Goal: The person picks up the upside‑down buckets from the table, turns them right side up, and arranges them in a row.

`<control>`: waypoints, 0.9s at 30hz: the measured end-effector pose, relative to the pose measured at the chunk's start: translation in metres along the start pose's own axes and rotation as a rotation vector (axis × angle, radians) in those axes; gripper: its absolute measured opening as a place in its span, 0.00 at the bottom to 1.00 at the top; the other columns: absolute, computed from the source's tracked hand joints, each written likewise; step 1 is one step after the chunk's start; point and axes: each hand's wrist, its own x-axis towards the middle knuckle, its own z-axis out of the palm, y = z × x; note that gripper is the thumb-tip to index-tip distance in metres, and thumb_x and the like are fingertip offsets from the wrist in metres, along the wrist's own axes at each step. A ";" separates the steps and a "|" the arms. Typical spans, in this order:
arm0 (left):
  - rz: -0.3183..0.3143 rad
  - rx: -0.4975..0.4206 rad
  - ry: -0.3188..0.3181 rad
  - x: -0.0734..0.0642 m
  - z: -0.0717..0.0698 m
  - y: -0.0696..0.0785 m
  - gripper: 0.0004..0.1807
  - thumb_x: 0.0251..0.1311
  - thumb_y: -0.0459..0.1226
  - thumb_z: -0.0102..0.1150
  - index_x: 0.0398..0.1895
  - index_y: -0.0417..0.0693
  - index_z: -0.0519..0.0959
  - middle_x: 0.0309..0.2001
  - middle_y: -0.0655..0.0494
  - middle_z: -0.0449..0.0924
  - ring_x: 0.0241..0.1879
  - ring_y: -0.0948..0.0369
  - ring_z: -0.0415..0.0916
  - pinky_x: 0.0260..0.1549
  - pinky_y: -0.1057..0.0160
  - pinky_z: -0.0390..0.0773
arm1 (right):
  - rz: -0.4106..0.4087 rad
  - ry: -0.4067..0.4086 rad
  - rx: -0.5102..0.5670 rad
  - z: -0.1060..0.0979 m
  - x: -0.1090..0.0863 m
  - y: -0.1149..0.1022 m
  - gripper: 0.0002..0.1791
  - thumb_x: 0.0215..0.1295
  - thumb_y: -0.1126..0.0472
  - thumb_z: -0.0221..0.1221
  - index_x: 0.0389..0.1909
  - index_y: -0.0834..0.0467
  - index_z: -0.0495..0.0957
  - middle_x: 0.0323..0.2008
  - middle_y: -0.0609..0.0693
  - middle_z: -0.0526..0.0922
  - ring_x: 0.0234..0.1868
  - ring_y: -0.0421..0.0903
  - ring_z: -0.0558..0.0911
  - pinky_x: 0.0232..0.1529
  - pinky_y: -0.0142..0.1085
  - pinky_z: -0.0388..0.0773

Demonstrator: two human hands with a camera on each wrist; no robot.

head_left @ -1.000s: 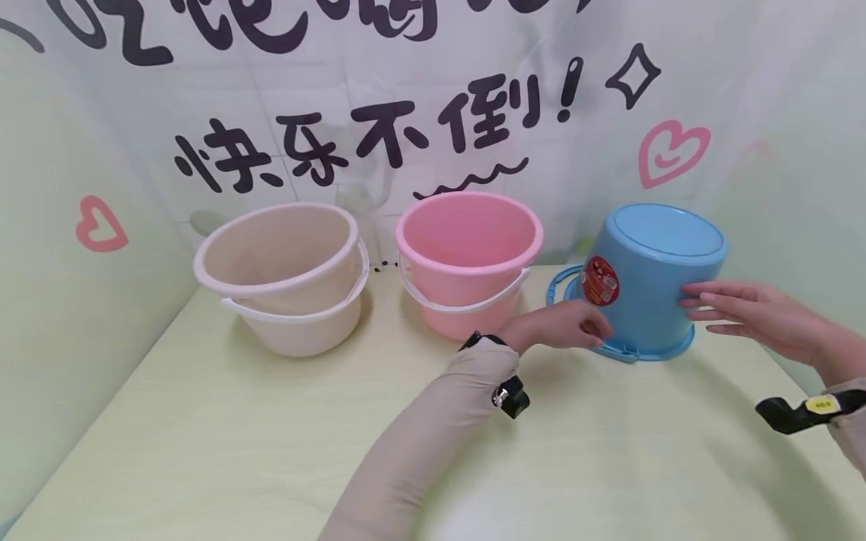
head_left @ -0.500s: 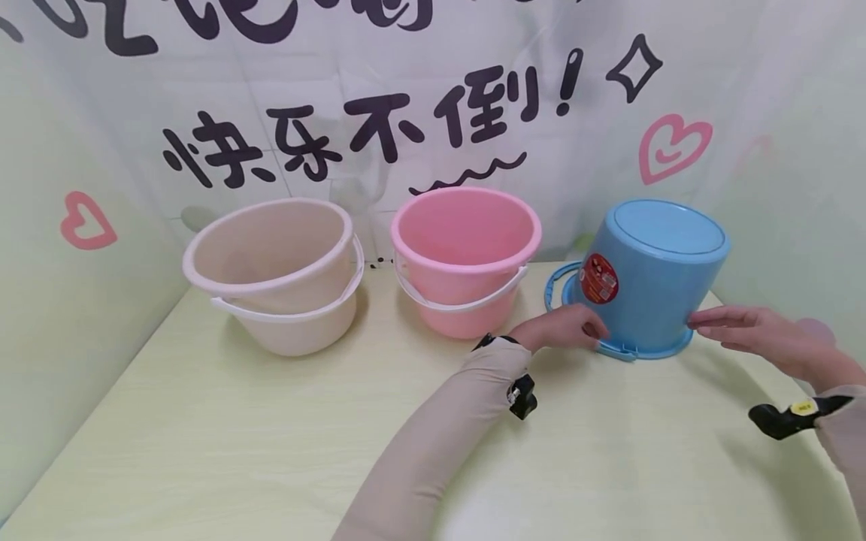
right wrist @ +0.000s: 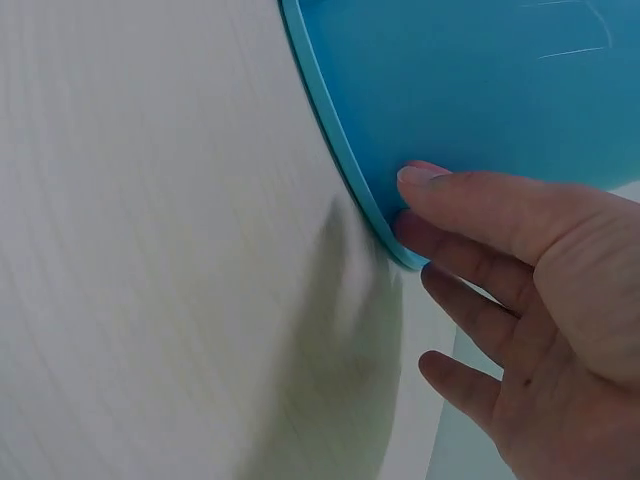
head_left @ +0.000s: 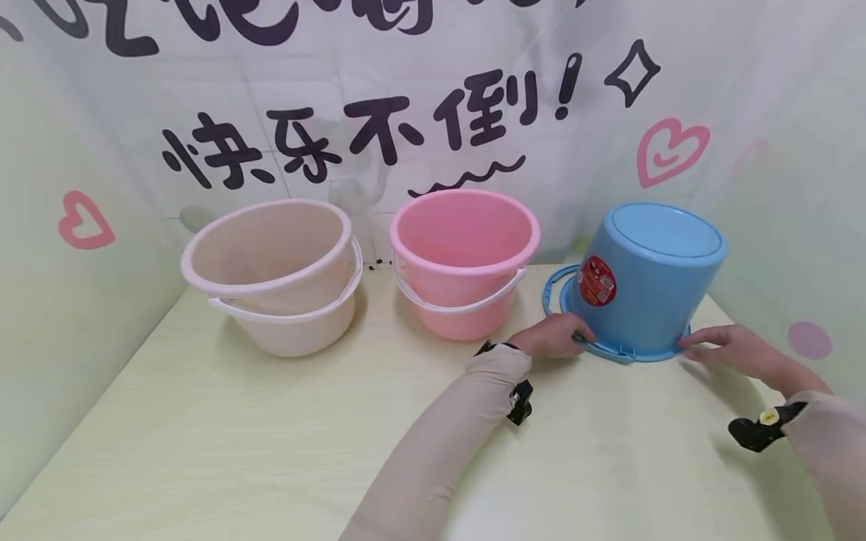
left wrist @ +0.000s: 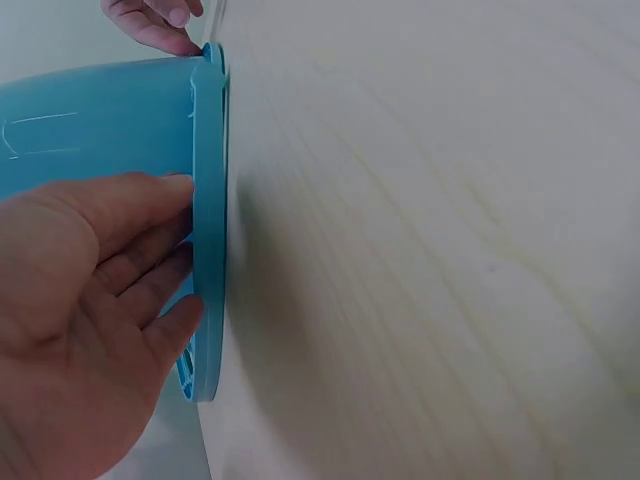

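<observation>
A blue bucket (head_left: 652, 289) stands upside down on the table's right side, its rim on the tabletop and a red label (head_left: 597, 281) on its wall. At the rim's near left, my left hand (head_left: 556, 335) touches the lowered blue handle (head_left: 612, 353). The left wrist view shows loosely bent fingers with the tips against the blue edge. On the opposite side, my right hand (head_left: 734, 348) has its fingertips at the bucket's rim. Seen from the right wrist, the thumb (right wrist: 480, 195) lies over the blue wall and the other fingers are spread loosely.
A pink bucket (head_left: 463, 289) with a white handle stands upright to the left of the blue one. Farther left is an upright cream bucket (head_left: 291, 330). Behind the table (head_left: 271, 436) hangs a white printed cloth (head_left: 379, 68). A pale wall (head_left: 805, 225) borders the right side.
My right hand has moved down the blue bucket's side from the wall to the rim. The left hand has shifted slightly along the handle. The bucket itself stays in place.
</observation>
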 end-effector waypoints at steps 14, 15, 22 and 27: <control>-0.071 0.335 0.030 0.007 0.010 0.014 0.17 0.61 0.33 0.55 0.53 0.57 0.78 0.51 0.65 0.74 0.50 0.69 0.66 0.49 0.72 0.67 | -0.118 0.091 -0.239 0.009 0.020 -0.008 0.04 0.50 0.71 0.62 0.29 0.64 0.81 0.34 0.61 0.80 0.36 0.55 0.75 0.39 0.52 0.72; -0.080 0.363 0.043 0.008 0.011 0.014 0.16 0.61 0.34 0.54 0.52 0.58 0.79 0.50 0.65 0.74 0.48 0.69 0.66 0.49 0.72 0.68 | -0.105 0.095 -0.249 0.009 0.021 -0.009 0.04 0.49 0.71 0.62 0.28 0.64 0.81 0.33 0.61 0.80 0.35 0.55 0.75 0.39 0.52 0.72; -0.073 0.463 0.115 0.010 0.015 0.017 0.13 0.61 0.36 0.56 0.48 0.58 0.81 0.44 0.65 0.75 0.42 0.69 0.67 0.44 0.74 0.69 | -0.112 0.147 -0.269 0.013 0.023 -0.008 0.02 0.50 0.70 0.62 0.27 0.64 0.79 0.34 0.63 0.80 0.38 0.61 0.76 0.41 0.58 0.70; -0.058 0.516 0.142 0.012 0.018 0.017 0.12 0.62 0.37 0.55 0.46 0.60 0.81 0.41 0.66 0.75 0.40 0.70 0.67 0.41 0.74 0.70 | -0.133 0.166 -0.267 0.015 0.018 -0.006 0.04 0.50 0.72 0.63 0.26 0.64 0.78 0.32 0.63 0.80 0.37 0.62 0.75 0.40 0.58 0.70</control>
